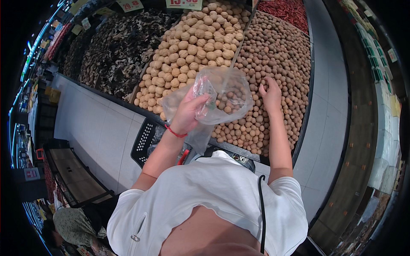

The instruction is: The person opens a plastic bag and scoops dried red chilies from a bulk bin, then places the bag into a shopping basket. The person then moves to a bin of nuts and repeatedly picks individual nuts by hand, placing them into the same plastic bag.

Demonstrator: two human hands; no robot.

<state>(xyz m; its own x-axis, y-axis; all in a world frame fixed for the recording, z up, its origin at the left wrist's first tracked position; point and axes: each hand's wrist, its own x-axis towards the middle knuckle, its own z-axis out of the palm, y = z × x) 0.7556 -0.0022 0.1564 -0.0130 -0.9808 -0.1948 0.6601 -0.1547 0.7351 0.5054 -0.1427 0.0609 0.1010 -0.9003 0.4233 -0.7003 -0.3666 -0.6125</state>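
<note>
My left hand (pixel 189 110) grips the gathered edge of a clear plastic bag (pixel 235 116), whose mouth spreads open to the right. Through the thin plastic show small round brown dried fruits, perhaps longans; I cannot tell which lie inside the bag and which lie behind it. My right hand (pixel 271 92) reaches down to the heap of dried fruits (pixel 275 48), right of the bag, thumb and fingers curled at the surface. Whether a fruit is between the fingertips is hidden. Walnuts (pixel 192 49) in their shells fill the bin to the left, partly behind the bag.
A divider (pixel 245 35) separates walnuts from the brown fruits. Dark dried fungus (pixel 128 48) lies farther left, and dried red chillies (pixel 285 12) at the top. A black perforated basket (pixel 144 140) is below the bin edge. A person (pixel 75 224) is at the lower left.
</note>
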